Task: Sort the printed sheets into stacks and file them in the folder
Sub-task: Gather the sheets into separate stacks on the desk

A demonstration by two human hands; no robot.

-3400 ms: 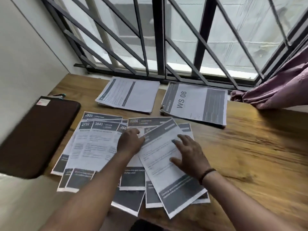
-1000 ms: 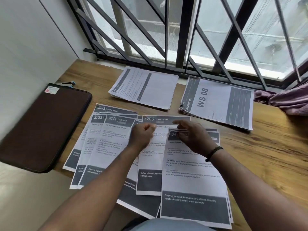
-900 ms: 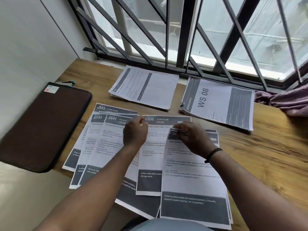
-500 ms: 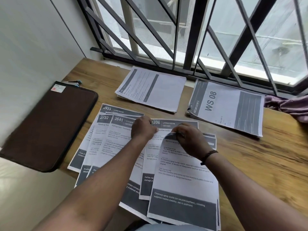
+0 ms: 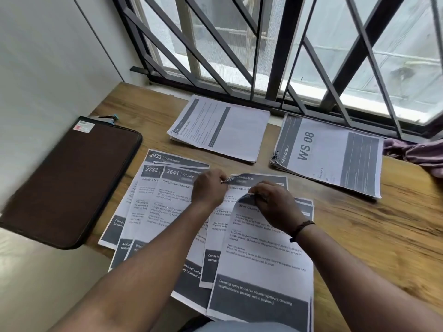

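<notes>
Wooden surface (image 5: 374, 236) under a barred window, carrying everything, paper grouped by kind.

Brown zip folder (image 5: 69, 185), 9 o'clock of the hands, lies flat and closed against the wall. Judged: parked out of the way until stacks are ready to file.

Two squared-off stacks along the window edge: WS 08 stack (image 5: 330, 156) at 2 o'clock, plain-text stack (image 5: 220, 130) at 12 o'clock. Both look like finished piles, kept well apart from the loose sheets.

Unsorted sheets fanned in front of the person, header bands exposed, likely so the numbers can be read: left fan (image 5: 153, 200) at 9 to 10 o'clock; the 1206 sheet (image 5: 261, 180) between the hands; the cleaning sheet (image 5: 263, 255) on top at 5 o'clock.

Left hand (image 5: 208, 188): fingers curled, pinching the top-left corner of the 1206 sheet, corner lifted.

Right hand (image 5: 275, 204): fingers curled, pinching the curled top edge of the cleaning sheet, peeling it up.
</notes>
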